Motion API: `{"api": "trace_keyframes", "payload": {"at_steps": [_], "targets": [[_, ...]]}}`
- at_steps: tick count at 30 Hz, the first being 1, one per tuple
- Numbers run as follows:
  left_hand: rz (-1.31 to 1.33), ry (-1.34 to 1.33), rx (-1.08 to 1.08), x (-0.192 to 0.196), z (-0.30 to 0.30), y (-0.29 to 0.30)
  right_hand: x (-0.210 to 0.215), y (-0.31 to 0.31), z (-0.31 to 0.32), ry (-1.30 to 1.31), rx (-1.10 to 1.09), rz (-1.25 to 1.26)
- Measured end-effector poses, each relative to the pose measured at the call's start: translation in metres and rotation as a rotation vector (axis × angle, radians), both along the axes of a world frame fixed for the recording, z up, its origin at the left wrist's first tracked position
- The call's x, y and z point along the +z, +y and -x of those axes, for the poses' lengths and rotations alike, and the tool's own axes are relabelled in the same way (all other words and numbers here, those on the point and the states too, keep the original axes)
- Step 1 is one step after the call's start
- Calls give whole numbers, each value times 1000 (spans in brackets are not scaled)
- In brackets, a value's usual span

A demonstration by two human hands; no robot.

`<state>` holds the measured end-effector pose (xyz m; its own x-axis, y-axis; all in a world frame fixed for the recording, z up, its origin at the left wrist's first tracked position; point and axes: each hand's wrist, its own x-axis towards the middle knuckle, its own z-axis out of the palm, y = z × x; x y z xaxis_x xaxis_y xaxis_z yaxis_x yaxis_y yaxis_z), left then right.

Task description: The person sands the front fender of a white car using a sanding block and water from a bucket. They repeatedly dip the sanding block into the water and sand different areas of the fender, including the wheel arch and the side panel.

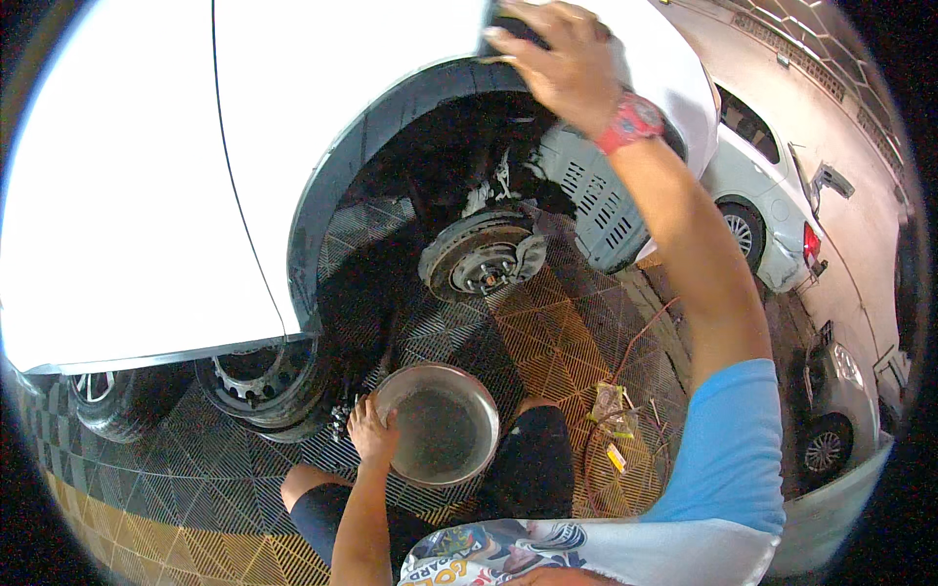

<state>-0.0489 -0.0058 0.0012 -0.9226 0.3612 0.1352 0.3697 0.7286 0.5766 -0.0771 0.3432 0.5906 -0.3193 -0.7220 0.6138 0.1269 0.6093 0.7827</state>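
Note:
A round metal basin [436, 478] with greyish liquid in it sits between my knees. My left hand [373, 432] grips its left rim, with the thumb toward the inside. Higher up, my right hand [565, 68] reaches to the white car's fender [430, 29], just above the wheel arch [337, 171]. A dark pad-like thing [518, 31] lies under its curled fingers against the panel; its exact kind is unclear. Below the arch, the wheel is off, and the bare brake disc [484, 259] with its studs shows.
Under the car's side lie a loose wheel [259, 386] and another tyre [127, 400]. A clear packet [613, 408], a small yellow-and-white item [616, 458] and a reddish hose [589, 459] rest on the grid floor tiles at right. Other cars [772, 186] stand beyond.

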Motion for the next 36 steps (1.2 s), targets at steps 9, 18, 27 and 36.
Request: {"api": "trace_keyframes", "payload": {"at_steps": [9, 18, 27, 36], "targets": [[-47, -4, -13, 10, -5, 7, -13, 8, 13, 22, 38, -56], [-65, -20, -14, 15, -3, 8, -22, 0, 15, 50, -19, -44], [-62, -32, -54, 14, 0, 15, -5, 37, -12, 56, -28, -21], [-60, -17, -41, 9, -3, 11, 22, 7, -37, -109, -45, 95]]}}
